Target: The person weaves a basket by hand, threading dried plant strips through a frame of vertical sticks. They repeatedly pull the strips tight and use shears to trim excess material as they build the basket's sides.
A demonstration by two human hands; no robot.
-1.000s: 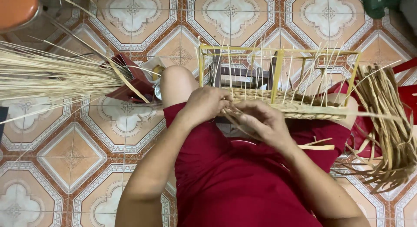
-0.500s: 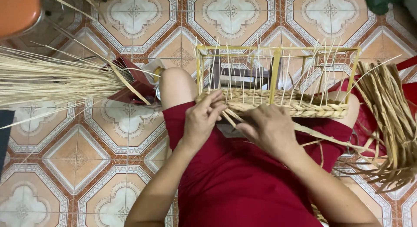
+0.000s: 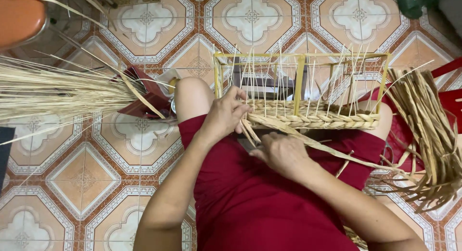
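Right now the left hand [image 3: 225, 117] is closed in a pinch at the left end of the woven band [image 3: 313, 117], its fingertips pressed against the first thin upright stakes [image 3: 250, 82] just inside the frame's left post. Just below and to the right, the right hand [image 3: 284, 155] is curled shut around the near end of a flat straw strand [image 3: 337, 152], knuckles up, resting over the lap in the centre of the picture.

From that grip the strand runs two ways. A short part rises up-left toward the left hand, meeting the band beside it; the long part trails down-right across the red skirt [image 3: 260, 207] toward the lower right of the picture. So its long axis lies diagonally, upper left to lower right, and the right hand is the nearer one to its free length, while the left hand sits at the point where strand and band touch.

The band is a few braided rows lying horizontally along the bottom of a rectangular yellow frame [image 3: 301, 56], which stands across the knees in the upper middle. A loose hank of wider straw [image 3: 423, 131] hangs at the right edge, well apart from both hands; a sheaf of fine pale stalks [image 3: 57, 90] lies at the left on the patterned tile floor [image 3: 82, 179].
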